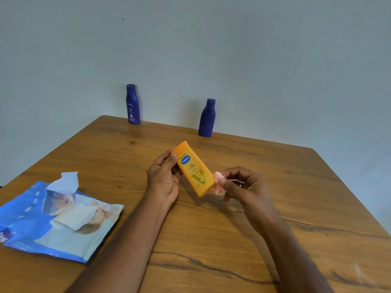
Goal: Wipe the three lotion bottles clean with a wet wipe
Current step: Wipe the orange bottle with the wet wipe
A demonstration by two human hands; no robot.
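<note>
My left hand (164,178) grips a yellow Vaseline lotion bottle (194,169) near one end and holds it tilted above the table's middle, label up. My right hand (241,185) pinches a small crumpled pinkish-white wet wipe (218,183) against the bottle's lower right end. Two dark blue lotion bottles stand upright at the table's far edge by the wall: a labelled Nivea bottle (132,104) on the left and a plain-backed bottle (207,118) to its right.
A blue wet-wipe pack (53,220) lies flat at the near left of the wooden table (254,240), its flap peeled open and standing up. A pale wall rises right behind the table's far edge.
</note>
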